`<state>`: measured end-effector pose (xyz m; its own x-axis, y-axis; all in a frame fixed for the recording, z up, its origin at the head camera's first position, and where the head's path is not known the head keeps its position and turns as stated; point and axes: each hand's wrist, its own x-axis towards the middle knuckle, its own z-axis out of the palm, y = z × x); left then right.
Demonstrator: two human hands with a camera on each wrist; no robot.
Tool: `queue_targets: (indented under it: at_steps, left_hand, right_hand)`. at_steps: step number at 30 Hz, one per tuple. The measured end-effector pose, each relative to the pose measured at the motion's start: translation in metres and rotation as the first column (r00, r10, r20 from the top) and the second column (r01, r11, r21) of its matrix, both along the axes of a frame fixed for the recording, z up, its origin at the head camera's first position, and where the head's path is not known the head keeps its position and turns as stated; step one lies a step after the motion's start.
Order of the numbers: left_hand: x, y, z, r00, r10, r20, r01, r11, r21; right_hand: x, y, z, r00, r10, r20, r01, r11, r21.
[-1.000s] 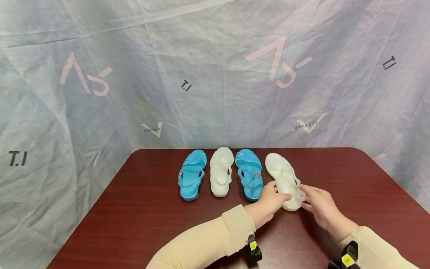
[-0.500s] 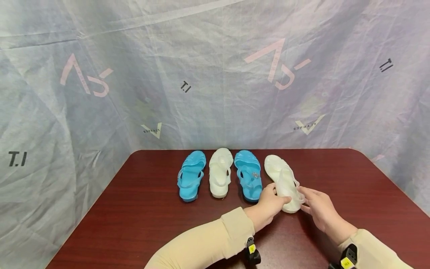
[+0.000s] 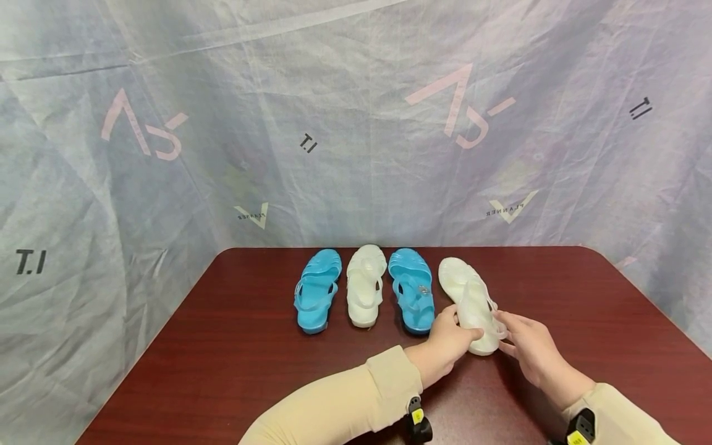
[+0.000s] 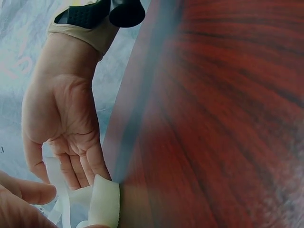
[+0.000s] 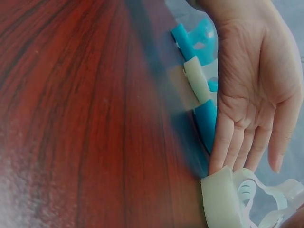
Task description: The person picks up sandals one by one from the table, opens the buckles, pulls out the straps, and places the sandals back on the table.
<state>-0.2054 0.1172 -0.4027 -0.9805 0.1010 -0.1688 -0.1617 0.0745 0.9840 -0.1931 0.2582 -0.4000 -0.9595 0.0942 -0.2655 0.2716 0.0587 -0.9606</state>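
In the head view the rightmost sandal, a milky white jelly sandal (image 3: 473,295), lies toe away and turned slightly left. My left hand (image 3: 447,339) grips its heel end from the left, thumb over the insole and fingers along the side. From the right, my right hand (image 3: 528,346) holds the heel strap between thumb and fingers. The left wrist view shows the right palm (image 4: 61,104) facing the sandal, fingers behind its heel (image 4: 105,202). In the right wrist view the left palm (image 5: 249,80) faces the sandal's other side, fingertips at the heel (image 5: 221,197).
Left of the held sandal stand a blue sandal (image 3: 411,287), a white sandal (image 3: 366,284) and another blue sandal (image 3: 318,289) in a row, toes toward the back edge. They rest on a dark red wooden table (image 3: 222,371). A grey printed cloth (image 3: 356,123) hangs behind.
The white sandal and both hands have shifted very slightly toward the front. Their hold on it looks the same, and the other sandals stay put.
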Motion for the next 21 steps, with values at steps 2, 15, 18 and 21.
queue_targets:
  at_steps: [2, 15, 18, 21]
  left_hand:
    - [0.0004, -0.0003, -0.0002, 1.000, 0.000, 0.002, 0.000, 1.000, -0.003]
    - [0.0036, -0.0008, 0.0000, 1.000, 0.002, 0.017, -0.002, 1.000, -0.011]
    - [0.0050, -0.0007, -0.0006, 1.000, 0.002, 0.012, -0.002, 1.000, -0.005]
    - [0.0067, -0.0002, -0.0016, 1.000, 0.002, 0.011, -0.002, 1.000, 0.015]
  right_hand:
    - [0.0004, -0.0003, 0.0000, 1.000, -0.001, 0.001, 0.001, 1.000, 0.002]
    - [0.0034, -0.0017, -0.0022, 1.000, -0.010, 0.004, 0.010, 1.000, 0.017]
    - [0.0041, -0.0015, -0.0025, 1.000, -0.014, 0.008, 0.014, 1.000, 0.007]
    - [0.0052, -0.0013, -0.0027, 1.000, -0.011, 0.013, 0.011, 1.000, 0.001]
